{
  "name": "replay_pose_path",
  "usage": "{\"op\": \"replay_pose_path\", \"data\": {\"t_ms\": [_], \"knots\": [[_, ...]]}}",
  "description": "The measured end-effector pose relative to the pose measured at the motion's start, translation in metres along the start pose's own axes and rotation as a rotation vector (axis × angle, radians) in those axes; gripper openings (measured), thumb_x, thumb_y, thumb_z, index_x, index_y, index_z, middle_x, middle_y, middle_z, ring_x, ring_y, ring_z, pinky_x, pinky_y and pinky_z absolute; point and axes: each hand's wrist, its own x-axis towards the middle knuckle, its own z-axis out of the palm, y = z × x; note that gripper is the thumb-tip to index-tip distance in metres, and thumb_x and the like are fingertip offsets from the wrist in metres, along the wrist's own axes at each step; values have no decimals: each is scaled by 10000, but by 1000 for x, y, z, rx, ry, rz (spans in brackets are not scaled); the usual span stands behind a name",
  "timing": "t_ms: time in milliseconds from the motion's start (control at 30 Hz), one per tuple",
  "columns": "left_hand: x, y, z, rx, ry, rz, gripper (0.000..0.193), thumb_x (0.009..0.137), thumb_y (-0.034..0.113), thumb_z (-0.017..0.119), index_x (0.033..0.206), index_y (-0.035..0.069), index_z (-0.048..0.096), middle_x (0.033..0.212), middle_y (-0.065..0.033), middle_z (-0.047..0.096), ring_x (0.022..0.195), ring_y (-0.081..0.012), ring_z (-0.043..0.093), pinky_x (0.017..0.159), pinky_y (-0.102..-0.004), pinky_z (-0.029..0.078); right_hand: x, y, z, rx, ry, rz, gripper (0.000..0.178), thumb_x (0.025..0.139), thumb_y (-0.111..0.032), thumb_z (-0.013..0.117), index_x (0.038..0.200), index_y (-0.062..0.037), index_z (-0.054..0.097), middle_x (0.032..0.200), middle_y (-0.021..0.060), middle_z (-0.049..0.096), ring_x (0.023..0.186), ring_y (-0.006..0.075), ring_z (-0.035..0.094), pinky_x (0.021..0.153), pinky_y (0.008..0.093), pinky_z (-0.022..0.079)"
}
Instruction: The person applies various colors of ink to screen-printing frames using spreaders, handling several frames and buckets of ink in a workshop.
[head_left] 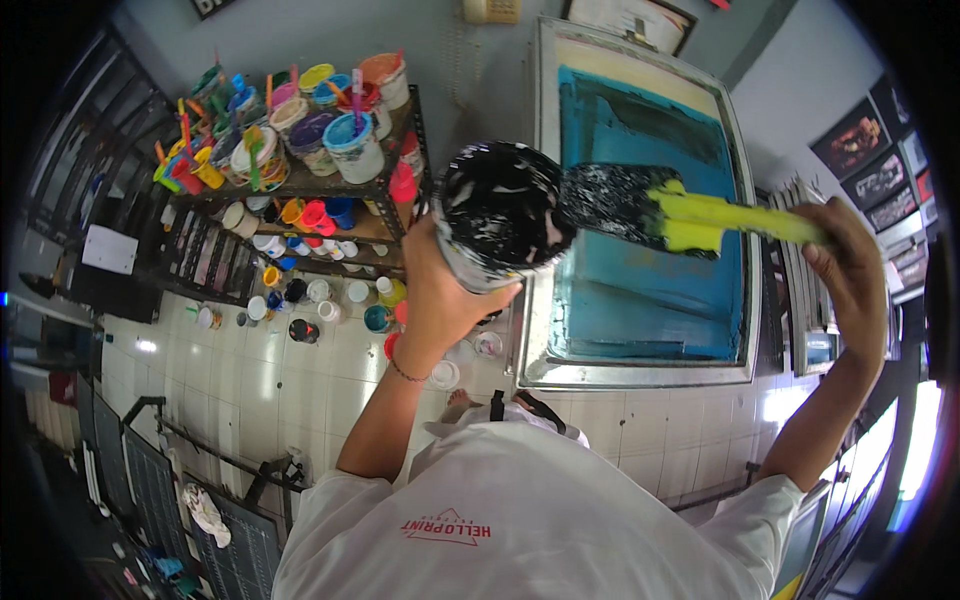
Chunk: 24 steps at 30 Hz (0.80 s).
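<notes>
My left hand (pixel 450 295) is wrapped round a white tub (pixel 468 268) smeared with black ink (pixel 505 215) inside and along its rim. In my right hand (pixel 845 260) is the end of a yellow-green handled spatula (pixel 740 215). Its wide blade (pixel 615 205) is coated in black ink and reaches to the tub's right rim. Behind the spatula stands a framed printing screen (pixel 650 310) with blue mesh and a dark smear near its top. Part of the screen is hidden by the tub and spatula.
To the left, a dark metal shelf (pixel 330 182) carries many ink tubs (pixel 355 155) with coloured sticks. More small tubs (pixel 330 312) stand on the tiled floor (pixel 250 370). Racks with dark flat boards (pixel 235 535) lie at the lower left. A wall-mounted phone (pixel 490 10) hangs at the top.
</notes>
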Motion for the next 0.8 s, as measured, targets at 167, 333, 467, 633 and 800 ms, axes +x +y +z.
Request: {"op": "replay_pose_path", "data": {"t_ms": [167,333,467,633,800], "knots": [[-4,6,-9,58,25,105,1015,608,304,954,1419,-24,439,1354,-211,500,1258,-411,465,1086,-516,371,71,-95,45,-308,-339,-208,358,867,-98,752,1202,18,699,1040,157,671,944,250,660,847,335,516],[-34,-13,-23,2,86,1,969,622,293,941,1403,-26,463,1369,-215,494,1285,-404,463,1096,-503,376,85,-120,111,-168,-369,-215,546,846,-180,796,1346,-25,639,1168,163,688,984,267,654,864,349,510],[-77,-43,-41,-103,126,-246,891,635,249,933,1366,-6,492,1341,-210,507,1260,-383,484,1079,-490,383,68,-102,95,-156,-158,-251,686,863,-405,775,1421,-52,588,1198,173,669,964,292,649,865,399,515],[-123,-74,-61,-35,213,-391,878,647,196,927,1377,11,473,1296,-196,505,1206,-377,491,1048,-492,379,35,-64,79,-104,-178,-61,833,844,-621,712,1408,-19,599,1269,154,657,1017,256,625,842,368,485],[-131,-93,-58,9,207,-466,911,637,193,938,1381,2,450,1295,-199,488,1199,-373,493,1048,-493,386,2,-24,89,-27,-210,13,771,869,-578,707,1365,6,620,1270,170,656,1023,260,627,844,376,492]]}}
